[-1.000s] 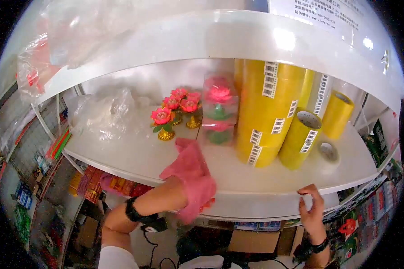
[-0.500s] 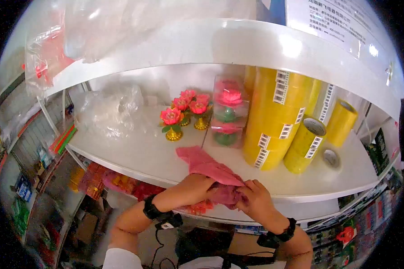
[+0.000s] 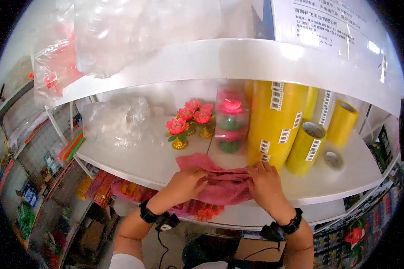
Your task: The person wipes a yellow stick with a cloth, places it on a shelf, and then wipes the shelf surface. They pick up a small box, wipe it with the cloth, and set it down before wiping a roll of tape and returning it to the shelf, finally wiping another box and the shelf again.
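"Two hands are seen; what is held?"
"A pink cloth (image 3: 226,184) is gripped by the closed fingers of the left hand (image 3: 187,183) and of the right hand (image 3: 268,186), and is bunched between them at the front edge of the shelf (image 3: 121,154)."
"And behind it?"
"Lotus ornaments (image 3: 178,128) are stood towards the back edge; yellow tape rolls (image 3: 274,127) are stacked farther right."

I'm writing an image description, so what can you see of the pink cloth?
The pink cloth looks like soft fabric, bunched into loose folds with darker creases. It is at the front edge of the white shelf, its upper left part smoother. The left hand and right hand grip it at opposite sides.
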Motion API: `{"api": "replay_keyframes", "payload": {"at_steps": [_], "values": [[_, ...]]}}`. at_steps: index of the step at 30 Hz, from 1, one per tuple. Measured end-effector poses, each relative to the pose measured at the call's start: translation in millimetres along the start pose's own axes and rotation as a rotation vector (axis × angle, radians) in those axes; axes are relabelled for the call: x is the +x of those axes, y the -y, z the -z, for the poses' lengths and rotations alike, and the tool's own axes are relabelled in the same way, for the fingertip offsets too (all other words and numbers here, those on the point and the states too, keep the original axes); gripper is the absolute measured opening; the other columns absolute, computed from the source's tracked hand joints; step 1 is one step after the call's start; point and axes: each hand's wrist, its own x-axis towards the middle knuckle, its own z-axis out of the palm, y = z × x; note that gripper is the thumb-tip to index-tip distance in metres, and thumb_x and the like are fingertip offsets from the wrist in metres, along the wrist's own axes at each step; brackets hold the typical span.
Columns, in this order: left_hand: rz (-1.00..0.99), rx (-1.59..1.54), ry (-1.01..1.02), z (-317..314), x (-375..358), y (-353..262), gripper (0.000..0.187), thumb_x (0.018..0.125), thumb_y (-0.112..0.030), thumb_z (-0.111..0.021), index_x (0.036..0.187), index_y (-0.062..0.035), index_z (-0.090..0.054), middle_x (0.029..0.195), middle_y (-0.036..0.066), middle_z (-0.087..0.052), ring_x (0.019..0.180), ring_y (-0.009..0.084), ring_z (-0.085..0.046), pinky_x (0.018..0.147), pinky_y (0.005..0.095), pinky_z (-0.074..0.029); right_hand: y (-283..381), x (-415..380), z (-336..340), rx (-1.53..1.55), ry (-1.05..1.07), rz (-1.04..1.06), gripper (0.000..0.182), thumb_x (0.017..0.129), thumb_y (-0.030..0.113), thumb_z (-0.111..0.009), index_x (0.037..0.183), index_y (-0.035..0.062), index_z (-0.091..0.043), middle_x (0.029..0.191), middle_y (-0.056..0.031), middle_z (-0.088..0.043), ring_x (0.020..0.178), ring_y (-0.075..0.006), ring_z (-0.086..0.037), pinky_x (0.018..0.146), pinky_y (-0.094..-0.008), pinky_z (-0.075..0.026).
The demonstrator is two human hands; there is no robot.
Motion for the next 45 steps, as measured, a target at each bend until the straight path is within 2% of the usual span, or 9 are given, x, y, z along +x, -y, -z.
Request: {"api": "replay_keyframes", "payload": {"at_steps": [5, 7, 12, 17, 19, 31, 36, 41, 45], "values": [[-0.065, -0.142, 0.010, -27.5, 3.3, -12.6, 0.035, 0.075, -0.026, -0.052, 0.105, -0.0066, -0.050, 0.101, 0.018, -0.050, 0.095, 0.0362, -0.046, 0.079, 0.0424, -0.038, 13.6, -10.0, -13.6, 0.244, -0.019, 0.032, 0.036, 0.068, 0.019, -0.058, 0.099, 0.0030, -0.049, 0.094, -0.0142, -0.051, 0.090, -0.0322, -0.046, 0.077, -0.0418, -0.037], [-0.132, 0.232, -0.022, -59.2, 7.9, -5.9, 0.045, 0.078, -0.035, -0.047, 0.115, -0.0097, -0.044, 0.115, 0.020, -0.041, 0.104, 0.0427, -0.037, 0.085, 0.0502, -0.030, 19.8, -14.3, -29.6, 0.224, 0.006, 0.040, 0.043, 0.072, 0.028, -0.057, 0.105, 0.0028, -0.047, 0.099, -0.0164, -0.050, 0.096, -0.0343, -0.045, 0.082, -0.0435, -0.034], [-0.109, 0.247, 0.050, -69.8, 10.1, 5.6, 0.051, 0.078, -0.038, -0.045, 0.121, -0.0101, -0.037, 0.122, 0.019, -0.034, 0.108, 0.0450, -0.031, 0.089, 0.0533, -0.025, 32.2, -29.3, -52.1, 0.024, 0.194, -0.033, 0.070, 0.074, 0.058, -0.040, 0.117, 0.0039, -0.039, 0.116, -0.0250, -0.039, 0.112, -0.0425, -0.029, 0.090, -0.0560, -0.019], [-0.103, 0.200, 0.026, -48.7, -18.8, 3.5, 0.047, 0.077, -0.031, -0.049, 0.118, -0.0091, -0.039, 0.120, 0.018, -0.036, 0.108, 0.0416, -0.033, 0.090, 0.0466, -0.028, 56.0, -31.1, -61.6, 0.076, 0.171, 0.019, 0.072, 0.070, 0.061, -0.043, 0.116, 0.0064, -0.040, 0.111, -0.0247, -0.042, 0.110, -0.0442, -0.030, 0.088, -0.0580, -0.019], [0.065, 0.293, -0.002, -35.3, -36.9, -3.0, 0.043, 0.076, -0.027, -0.050, 0.113, -0.0064, -0.044, 0.116, 0.017, -0.041, 0.106, 0.0386, -0.036, 0.090, 0.0424, -0.031, 69.0, -27.0, -62.4, 0.131, 0.133, 0.040, 0.072, 0.069, 0.061, -0.044, 0.116, 0.0070, -0.040, 0.109, -0.0246, -0.043, 0.110, -0.0447, -0.030, 0.087, -0.0586, -0.019], [0.176, 0.419, -0.083, -47.2, -40.6, 86.4, 0.039, 0.081, -0.029, -0.040, 0.111, -0.0057, -0.047, 0.120, 0.016, -0.040, 0.110, 0.0406, -0.032, 0.086, 0.0505, -0.028, 106.1, 39.0, -114.7, 0.241, 0.166, -0.074, 0.078, 0.072, 0.064, -0.032, 0.116, 0.0005, -0.041, 0.114, -0.0233, -0.041, 0.112, -0.0423, -0.030, 0.088, -0.0582, -0.018], [0.104, 0.262, 0.100, -38.0, -15.5, 51.5, 0.045, 0.075, -0.030, -0.043, 0.116, -0.0094, -0.043, 0.123, 0.012, -0.038, 0.113, 0.0394, -0.029, 0.086, 0.0514, -0.027, 92.8, 30.3, -84.1, 0.160, 0.195, -0.132, 0.075, 0.075, 0.061, -0.031, 0.111, -0.0024, -0.045, 0.117, -0.0212, -0.041, 0.115, -0.0360, -0.029, 0.093, -0.0521, -0.016], [-0.103, 0.486, 0.000, -77.7, -4.7, -4.4, 0.043, 0.071, -0.026, -0.047, 0.109, -0.0067, -0.048, 0.120, 0.012, -0.038, 0.106, 0.0368, -0.034, 0.082, 0.0490, -0.031, 59.5, -28.3, -61.3, 0.076, 0.019, -0.163, 0.072, 0.074, 0.059, -0.036, 0.105, -0.0042, -0.050, 0.112, -0.0192, -0.045, 0.112, -0.0338, -0.035, 0.094, -0.0449, -0.019], [-0.024, 0.204, -0.091, -92.0, 21.2, -96.4, 0.041, 0.068, -0.024, -0.052, 0.104, -0.0042, -0.050, 0.111, 0.012, -0.043, 0.094, 0.0314, -0.039, 0.071, 0.0440, -0.034, 3.3, -75.7, -31.5, 0.127, -0.156, -0.255, 0.046, 0.071, 0.042, -0.052, 0.093, 0.0030, -0.056, 0.099, -0.0145, -0.052, 0.095, -0.0285, -0.046, 0.084, -0.0404, -0.031]]}}
